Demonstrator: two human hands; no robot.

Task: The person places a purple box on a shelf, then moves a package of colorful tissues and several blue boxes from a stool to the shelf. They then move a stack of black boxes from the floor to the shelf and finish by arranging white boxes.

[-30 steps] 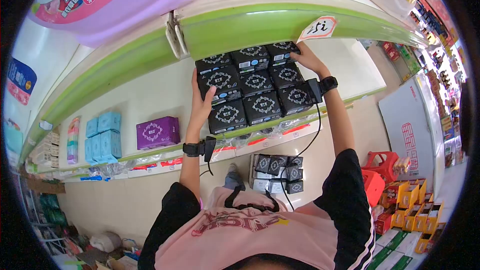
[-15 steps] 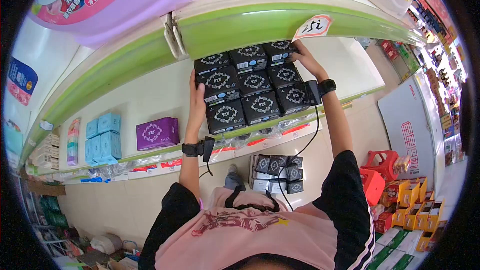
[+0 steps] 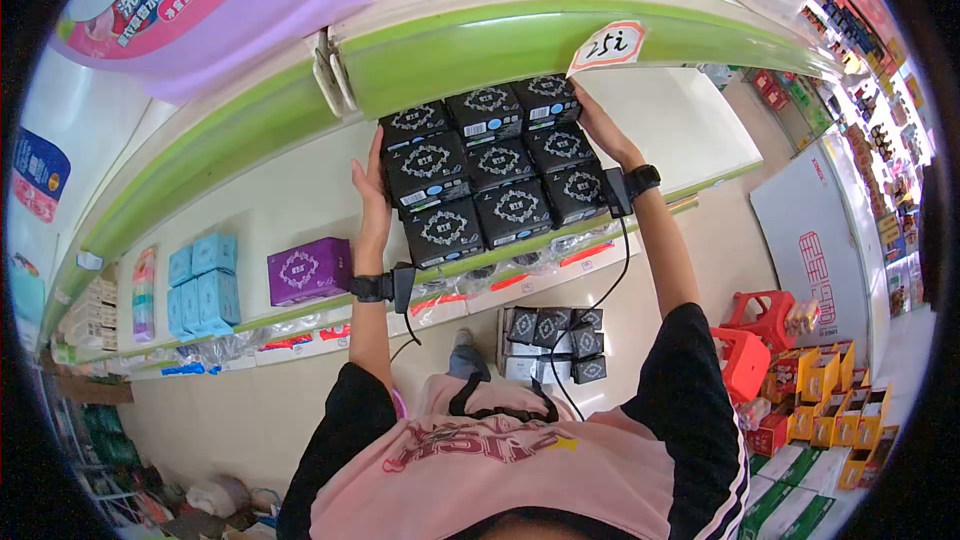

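Observation:
Several black boxes [image 3: 500,162] with silver ornament stand in rows on the white shelf [image 3: 660,130], stacked close together. My left hand [image 3: 371,190] is at the left side of the block, its thumb spread away from the fingers, which reach along the boxes. On the other side, my right hand [image 3: 603,127] lies along the right edge of the back boxes, its fingertips partly hidden behind them. Neither hand is wrapped round a box. Left of the block, a purple box [image 3: 309,271] lies on the same shelf.
Light blue packs [image 3: 208,288] stand farther left. Above is a green shelf edge [image 3: 450,60] with a price tag [image 3: 610,44] and a purple detergent jug [image 3: 240,0]. More black boxes [image 3: 552,328] are on the floor, and red stools [image 3: 742,362] stand at right.
My left hand has shifted left and its thumb has opened away from the boxes. My right hand has moved slightly left and up along the block's side. The whole view has shifted a little.

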